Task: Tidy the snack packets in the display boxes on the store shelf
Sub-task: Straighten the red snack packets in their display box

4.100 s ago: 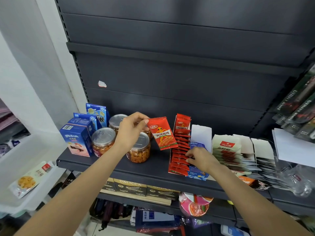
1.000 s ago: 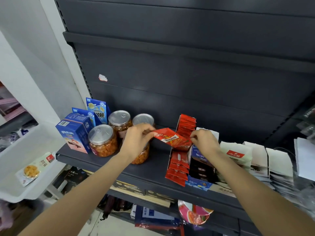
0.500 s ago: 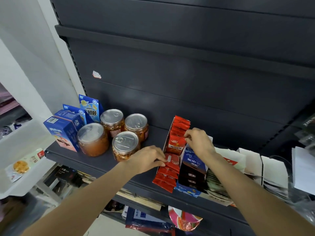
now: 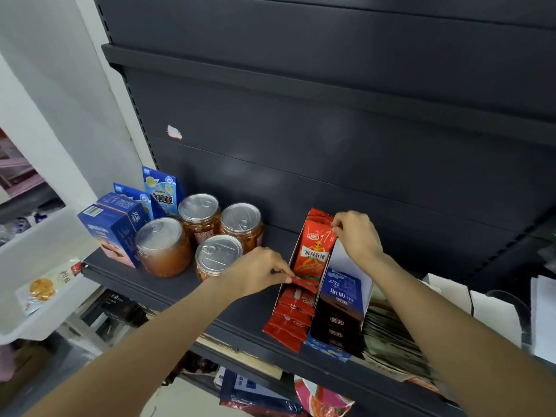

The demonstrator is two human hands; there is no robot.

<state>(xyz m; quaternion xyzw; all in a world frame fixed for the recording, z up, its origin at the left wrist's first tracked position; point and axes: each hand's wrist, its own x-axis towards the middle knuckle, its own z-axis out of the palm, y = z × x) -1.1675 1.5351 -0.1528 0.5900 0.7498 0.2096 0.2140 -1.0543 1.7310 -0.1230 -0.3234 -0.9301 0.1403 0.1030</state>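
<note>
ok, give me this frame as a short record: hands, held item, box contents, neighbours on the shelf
left hand: pinches the bottom edge of the upright red snack packet
right hand: pinches the same packet's top corner
packet position: upright at the back of the red packets' display box
box contents: red packets overlapping in a row toward the front
adjacent box: blue and dark packets, to the right
shelf left side: four foil-lidded jars, blue cartons
</note>
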